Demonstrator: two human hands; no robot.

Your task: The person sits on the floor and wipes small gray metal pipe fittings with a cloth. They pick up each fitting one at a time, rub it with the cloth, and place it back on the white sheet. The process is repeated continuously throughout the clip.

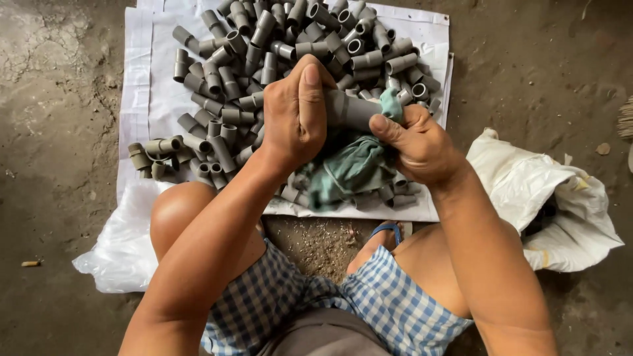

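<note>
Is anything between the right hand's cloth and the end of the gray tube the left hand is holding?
Nothing visible. The left hand grips the gray tube, and the right hand presses the green cloth straight onto its open end. The loose tubes lie below on the white sheet.

Matt grey plastic on the pipe piece (353, 109), smooth, same dull finish across the heap of pipe pieces (224, 79). Soft, crumpled green cloth (349, 168). Woven white plastic sheet (155, 86) underneath, faintly shiny. Rough, gritty concrete floor (59, 132). Creased white sack (560, 204), slight sheen.
</note>
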